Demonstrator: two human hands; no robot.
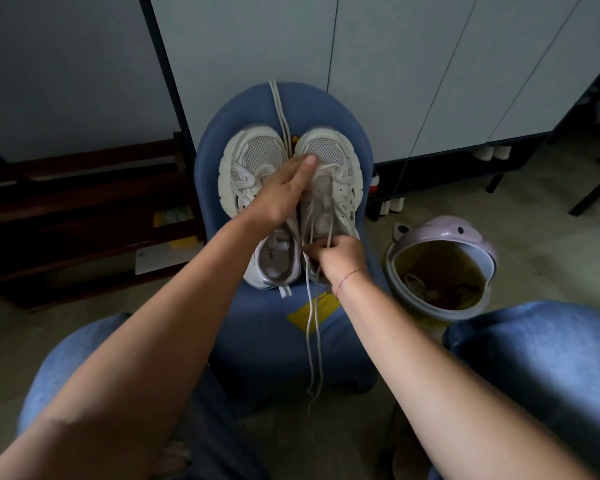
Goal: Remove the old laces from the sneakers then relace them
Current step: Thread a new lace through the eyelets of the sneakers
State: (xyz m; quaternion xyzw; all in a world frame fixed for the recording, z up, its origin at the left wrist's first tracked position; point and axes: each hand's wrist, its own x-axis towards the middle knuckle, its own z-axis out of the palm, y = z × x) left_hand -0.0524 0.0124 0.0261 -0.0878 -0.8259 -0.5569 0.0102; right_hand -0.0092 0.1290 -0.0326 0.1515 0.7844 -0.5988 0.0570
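Left shoe (pixel 246 161) looks laceless; my left grip (pixel 281 195), fingers flat, steadies right shoe (pixel 329 148); right grip (pixel 340 254) pinches its part-threaded lace (pixel 312 323). Spare lace (pixel 278 105) lies far.

Off-white sneakers (pixel 253 168) with pale grey mesh toes and cream laces (pixel 314 341), on a blue fabric chair (pixel 264 341) with a yellow paper (pixel 302 317). Lilac bin (pixel 440 230), olive-yellow liner (pixel 440 258). Blue denim jeans (pixel 534 348). Thin red wrist thread (pixel 347 277).

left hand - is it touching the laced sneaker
Touching. The head view shows the left hand reaching over, its straight fingers lying flat on the mesh toe of the laced sneaker.
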